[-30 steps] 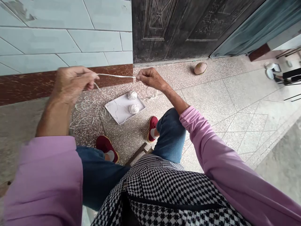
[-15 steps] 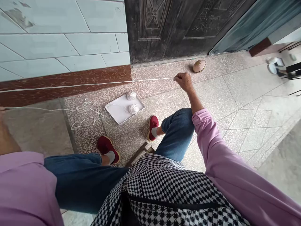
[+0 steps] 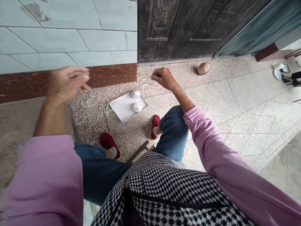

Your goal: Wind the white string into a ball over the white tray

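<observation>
My right hand (image 3: 164, 78) is closed in a pinch on white yarn, and a blurred slack loop of the yarn (image 3: 147, 82) hangs left of the fingertips. Smeared by motion, my left hand (image 3: 69, 81) is raised before the wall base with its fingers loosely stretched and apart; I make out no yarn in it. Below and between the hands, a shallow white tray (image 3: 119, 110) lies on the floor with two balls of white yarn in it, the upper ball (image 3: 135, 94) and the lower ball (image 3: 137, 107). Tangled loose yarn (image 3: 94, 110) spreads on the floor left of the tray.
A tiled wall (image 3: 58, 40) with a brown base and a dark panelled door (image 3: 174, 34) stand ahead. A rounded tan object (image 3: 203, 68) rests by the doorsill. My red shoes (image 3: 108, 142) are near the tray. Blurred items (image 3: 281, 70) lie far right.
My left hand has come in from the left edge to before the wall, its fingers loosened. My right hand has moved left. The yarn once stretched across between them now hangs slack.
</observation>
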{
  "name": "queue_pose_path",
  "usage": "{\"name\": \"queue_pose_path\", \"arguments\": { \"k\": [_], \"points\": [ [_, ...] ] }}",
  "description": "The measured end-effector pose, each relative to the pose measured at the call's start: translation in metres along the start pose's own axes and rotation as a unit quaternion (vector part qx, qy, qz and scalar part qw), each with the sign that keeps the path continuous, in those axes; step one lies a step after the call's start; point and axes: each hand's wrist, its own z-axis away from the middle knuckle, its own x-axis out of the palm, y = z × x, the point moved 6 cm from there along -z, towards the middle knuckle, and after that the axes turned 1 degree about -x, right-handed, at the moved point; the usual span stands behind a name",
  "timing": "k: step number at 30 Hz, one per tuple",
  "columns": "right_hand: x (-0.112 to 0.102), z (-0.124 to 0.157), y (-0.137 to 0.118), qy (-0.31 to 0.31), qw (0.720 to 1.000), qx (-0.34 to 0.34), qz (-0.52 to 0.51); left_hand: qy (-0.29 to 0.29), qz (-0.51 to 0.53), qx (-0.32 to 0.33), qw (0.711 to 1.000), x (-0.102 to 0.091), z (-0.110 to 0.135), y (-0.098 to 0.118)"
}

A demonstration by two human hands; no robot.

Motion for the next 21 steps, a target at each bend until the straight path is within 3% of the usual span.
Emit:
{"name": "queue_pose_path", "arguments": {
  "k": [2, 5, 9, 12, 15, 21],
  "points": [
    [0.015, -0.006, -0.033, -0.029, 0.999, -0.031, -0.001, -0.073, 0.067, 0.030, 0.995, 0.042, 0.007, 0.033],
    [0.036, -0.011, -0.072, -0.070, 0.995, -0.068, -0.009, -0.144, 0.113, 0.036, 0.982, 0.082, 0.017, 0.067],
    [0.052, -0.014, -0.096, -0.115, 0.989, -0.080, -0.044, -0.194, 0.151, 0.014, 0.969, 0.103, 0.021, 0.077],
    [0.054, -0.017, -0.092, -0.125, 0.986, -0.067, -0.093, -0.192, 0.159, -0.004, 0.968, 0.104, 0.021, 0.068],
    [0.052, -0.020, -0.074, -0.125, 0.979, -0.050, -0.155, -0.129, 0.152, -0.015, 0.980, 0.093, 0.016, 0.059],
    [0.030, -0.015, -0.010, -0.076, 0.983, 0.005, -0.169, 0.045, 0.085, -0.076, 0.992, 0.034, 0.003, 0.037]
  ]
}}
